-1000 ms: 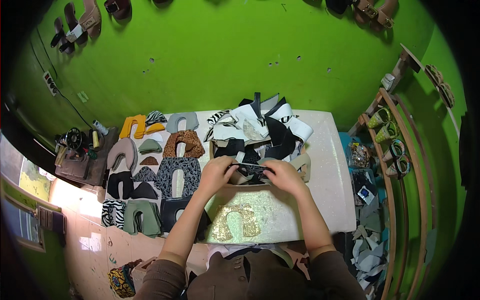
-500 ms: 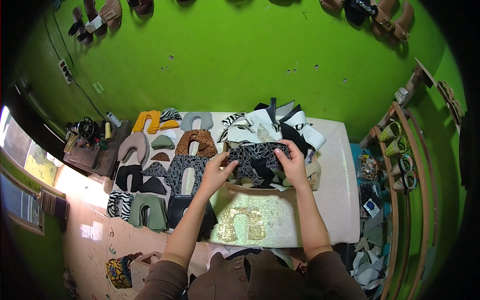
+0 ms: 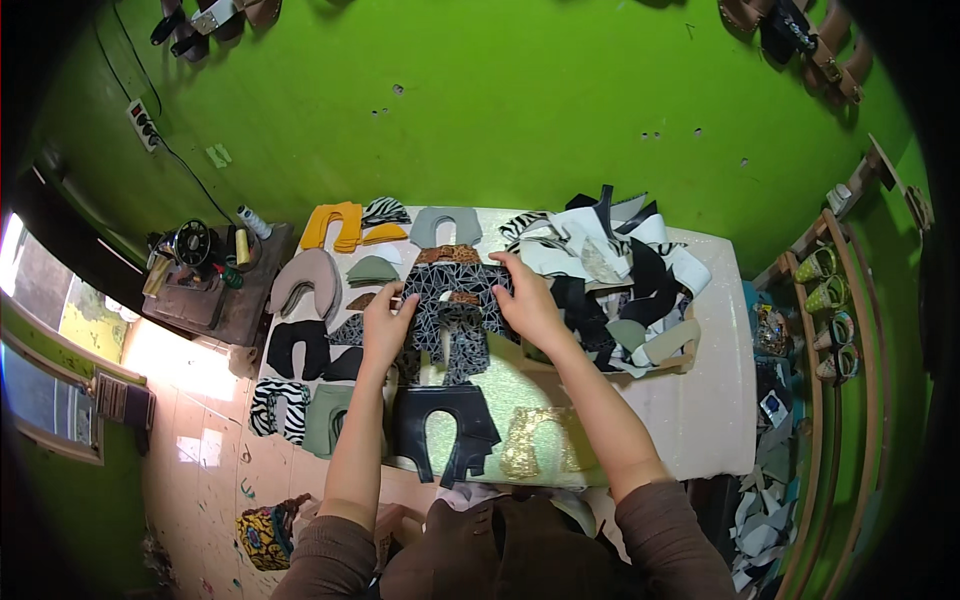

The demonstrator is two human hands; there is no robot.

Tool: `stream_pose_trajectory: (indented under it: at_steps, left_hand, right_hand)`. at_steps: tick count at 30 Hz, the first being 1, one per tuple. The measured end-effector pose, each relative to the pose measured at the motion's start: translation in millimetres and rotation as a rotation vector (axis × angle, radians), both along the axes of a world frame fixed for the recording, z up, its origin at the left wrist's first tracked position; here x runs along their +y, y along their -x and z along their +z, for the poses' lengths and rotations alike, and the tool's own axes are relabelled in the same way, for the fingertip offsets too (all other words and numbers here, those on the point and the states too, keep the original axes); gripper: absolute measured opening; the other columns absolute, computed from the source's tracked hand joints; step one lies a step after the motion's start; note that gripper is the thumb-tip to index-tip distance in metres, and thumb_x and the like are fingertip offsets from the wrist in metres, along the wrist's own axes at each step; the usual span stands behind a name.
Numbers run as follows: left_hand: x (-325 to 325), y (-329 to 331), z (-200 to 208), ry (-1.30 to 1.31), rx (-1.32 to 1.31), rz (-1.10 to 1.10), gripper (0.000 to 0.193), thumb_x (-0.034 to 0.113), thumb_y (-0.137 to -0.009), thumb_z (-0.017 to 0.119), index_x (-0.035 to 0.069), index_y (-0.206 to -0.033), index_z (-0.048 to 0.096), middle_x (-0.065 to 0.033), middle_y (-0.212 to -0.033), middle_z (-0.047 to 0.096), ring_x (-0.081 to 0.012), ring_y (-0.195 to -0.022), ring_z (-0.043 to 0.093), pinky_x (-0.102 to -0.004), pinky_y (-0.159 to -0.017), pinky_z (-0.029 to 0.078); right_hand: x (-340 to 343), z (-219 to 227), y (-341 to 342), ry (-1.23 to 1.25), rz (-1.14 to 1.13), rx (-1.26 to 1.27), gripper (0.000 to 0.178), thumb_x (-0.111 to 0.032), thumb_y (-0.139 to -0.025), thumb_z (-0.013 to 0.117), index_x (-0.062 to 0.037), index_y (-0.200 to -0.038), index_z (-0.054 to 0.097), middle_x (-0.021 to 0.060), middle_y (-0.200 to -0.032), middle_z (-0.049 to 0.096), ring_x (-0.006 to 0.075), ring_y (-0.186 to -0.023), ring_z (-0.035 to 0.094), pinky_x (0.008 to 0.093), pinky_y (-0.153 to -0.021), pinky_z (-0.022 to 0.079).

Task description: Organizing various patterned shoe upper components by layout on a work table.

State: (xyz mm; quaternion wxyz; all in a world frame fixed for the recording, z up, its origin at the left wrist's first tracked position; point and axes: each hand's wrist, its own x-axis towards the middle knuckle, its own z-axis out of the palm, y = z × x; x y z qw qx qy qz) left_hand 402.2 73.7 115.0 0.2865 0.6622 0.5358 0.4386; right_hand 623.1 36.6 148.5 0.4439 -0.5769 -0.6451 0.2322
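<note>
Between both hands I hold an arch-shaped cut piece of black fabric with pale geometric lines (image 3: 430,290). My left hand (image 3: 383,328) pinches its left edge, while my right hand (image 3: 524,305) grips the right edge. It hovers over a stack of similarly patterned arch pieces (image 3: 468,358), partly covering it and a leopard-print stack (image 3: 440,253) behind. Nearer me lies a stack of black arch pieces (image 3: 465,412), with a gold glitter piece (image 3: 522,442) to its right.
Yellow (image 3: 335,222), grey (image 3: 447,222), beige (image 3: 318,280), black (image 3: 300,345) and zebra-print (image 3: 268,405) stacks fill the table's left side. A scrap heap (image 3: 590,255) lies at the right back. A sewing machine (image 3: 192,243) stands at left; a wooden shoe rack (image 3: 850,350) at right.
Both hands have carried the patterned piece left, from in front of the scrap heap to above the matching stack. The view has shifted, so the table appears farther right.
</note>
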Motion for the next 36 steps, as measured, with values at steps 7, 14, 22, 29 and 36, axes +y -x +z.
stream_pose_trajectory:
  at_steps: [7, 14, 22, 29, 36]
  left_hand:
    - [35.3, 61.1, -70.3, 0.247, 0.288, -0.065, 0.028, 0.018, -0.081, 0.062, 0.000, -0.102, 0.059, -0.0158, -0.085, 0.064, -0.0235, -0.074, 0.063, -0.0323, -0.068, 0.047]
    - [60.2, 73.6, -103.9, 0.275, 0.345, -0.172, 0.026, 0.019, -0.079, 0.062, 0.003, -0.099, 0.061, -0.0191, -0.082, 0.064, -0.0319, -0.077, 0.063, -0.0373, -0.071, 0.048]
    - [64.5, 64.5, -117.2, 0.200, 0.482, -0.194, 0.025, 0.017, -0.080, 0.061, 0.003, -0.101, 0.060, -0.0159, -0.095, 0.058, -0.0310, -0.084, 0.058, -0.0384, -0.073, 0.046]
    - [35.1, 58.5, -123.5, -0.221, 0.500, -0.185, 0.052, 0.014, -0.078, 0.061, -0.002, -0.124, 0.042, -0.0176, -0.123, 0.047, -0.0336, -0.114, 0.044, -0.0422, -0.093, 0.037]
    - [27.7, 46.2, -129.7, -0.295, 0.736, -0.395, 0.054, 0.027, -0.087, 0.048, 0.003, -0.134, 0.035, -0.0122, -0.141, 0.032, -0.0255, -0.132, 0.028, -0.0427, -0.106, 0.022]
  right_hand:
    - [29.3, -69.1, 57.3, 0.249, -0.077, -0.134, 0.038, -0.001, -0.073, 0.053, -0.0050, -0.111, 0.050, 0.0170, -0.110, 0.056, 0.0338, -0.101, 0.054, 0.0401, -0.085, 0.044]
    - [40.7, -113.3, 77.7, 0.425, -0.202, -0.227, 0.037, -0.001, -0.075, 0.050, -0.0066, -0.111, 0.053, 0.0154, -0.110, 0.056, 0.0330, -0.099, 0.055, 0.0406, -0.083, 0.045]
    - [40.6, -125.7, 82.5, 0.420, -0.312, -0.252, 0.034, -0.003, -0.075, 0.057, -0.0062, -0.108, 0.054, 0.0146, -0.107, 0.055, 0.0332, -0.098, 0.054, 0.0400, -0.084, 0.044]
    - [25.4, -134.0, 100.8, 0.287, -0.420, -0.477, 0.037, -0.005, -0.074, 0.057, -0.0055, -0.112, 0.054, 0.0150, -0.114, 0.049, 0.0329, -0.110, 0.045, 0.0426, -0.090, 0.040]
    - [22.4, -158.7, 126.6, 0.132, -0.288, -0.695, 0.048, -0.025, -0.085, 0.050, -0.0095, -0.130, 0.042, 0.0129, -0.139, 0.033, 0.0298, -0.131, 0.026, 0.0506, -0.106, 0.021]
